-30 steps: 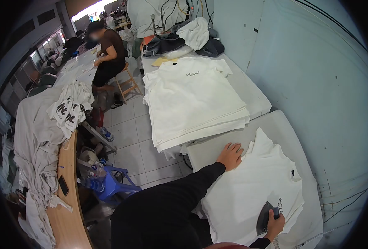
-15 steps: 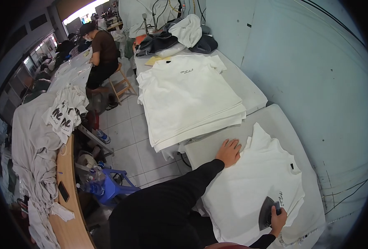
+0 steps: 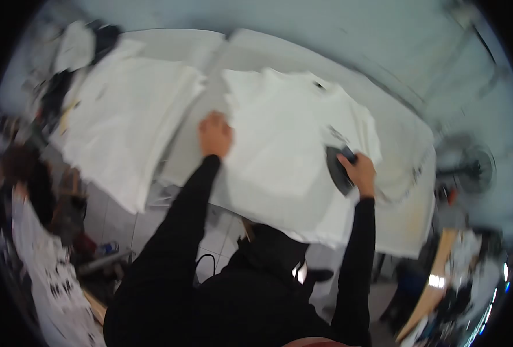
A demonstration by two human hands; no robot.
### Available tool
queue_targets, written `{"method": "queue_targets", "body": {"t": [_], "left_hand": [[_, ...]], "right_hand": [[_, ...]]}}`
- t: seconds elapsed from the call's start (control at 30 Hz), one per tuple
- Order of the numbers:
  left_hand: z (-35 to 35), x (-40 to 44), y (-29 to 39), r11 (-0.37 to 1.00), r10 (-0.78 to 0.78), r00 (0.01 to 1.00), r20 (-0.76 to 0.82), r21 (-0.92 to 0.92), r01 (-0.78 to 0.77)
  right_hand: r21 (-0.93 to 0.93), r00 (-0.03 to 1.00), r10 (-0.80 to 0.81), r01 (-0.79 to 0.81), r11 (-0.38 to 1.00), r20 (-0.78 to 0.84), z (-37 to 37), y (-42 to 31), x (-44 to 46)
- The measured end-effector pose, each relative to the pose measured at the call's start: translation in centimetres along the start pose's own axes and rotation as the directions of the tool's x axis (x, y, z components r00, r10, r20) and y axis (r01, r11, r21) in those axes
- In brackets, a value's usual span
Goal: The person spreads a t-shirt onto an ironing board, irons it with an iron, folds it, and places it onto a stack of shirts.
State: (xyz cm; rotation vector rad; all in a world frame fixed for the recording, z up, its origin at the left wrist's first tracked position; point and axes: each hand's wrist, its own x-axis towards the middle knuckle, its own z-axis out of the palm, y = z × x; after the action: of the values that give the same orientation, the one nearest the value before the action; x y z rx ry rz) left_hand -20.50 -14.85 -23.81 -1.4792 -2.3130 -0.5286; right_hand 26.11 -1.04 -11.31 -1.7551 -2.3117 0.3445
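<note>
A white T-shirt (image 3: 274,139) lies spread on a pale padded table (image 3: 407,220), its dark neck label at the upper right and a small dark print on the chest. My right hand (image 3: 359,172) is closed round the handle of a dark iron (image 3: 338,170), which rests on the shirt just below the print. My left hand (image 3: 215,135) lies at the shirt's left edge beside the sleeve, fingers blurred but spread out flat, holding nothing.
To the left, a stack of white T-shirts (image 3: 123,115) lies on another table section, with dark and white clothes (image 3: 76,46) behind it. Printed fabric (image 3: 54,272) hangs at lower left. A fan (image 3: 473,168) stands at right. Another person shows blurred at far left.
The view has swung to the right and down, bringing the fan and table's right end into sight. My right hand still holds the iron by the print; my left hand stays at the shirt's edge.
</note>
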Motion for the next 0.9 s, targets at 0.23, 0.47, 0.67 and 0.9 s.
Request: {"method": "queue_targets", "body": {"t": [0.23, 0.47, 0.67, 0.9], "left_hand": [[-1.5, 0.2, 1.2, 0.998, -0.043, 0.999, 0.021, -0.053, 0.044], [-1.8, 0.1, 1.4, 0.998, -0.05, 0.998, 0.039, -0.036, 0.052], [-1.8, -0.1, 1.5, 0.999, -0.033, 0.999, 0.029, -0.038, 0.034], [-1.8, -0.2, 1.5, 0.999, -0.015, 1.0, -0.004, -0.033, 0.015]], "right_hand": [[-0.092, 0.982, 0.173, -0.167, 0.982, 0.069, -2.2, 1.2, -1.1], [-0.075, 0.984, 0.041, -0.028, 0.997, 0.171, -2.3, -0.9, -2.2], [-0.117, 0.993, 0.094, -0.085, 0.989, 0.075, -1.1, -1.9, -1.0], [-0.127, 0.982, 0.177, -0.168, 0.978, 0.066, -1.3, -2.5, -0.9]]}}
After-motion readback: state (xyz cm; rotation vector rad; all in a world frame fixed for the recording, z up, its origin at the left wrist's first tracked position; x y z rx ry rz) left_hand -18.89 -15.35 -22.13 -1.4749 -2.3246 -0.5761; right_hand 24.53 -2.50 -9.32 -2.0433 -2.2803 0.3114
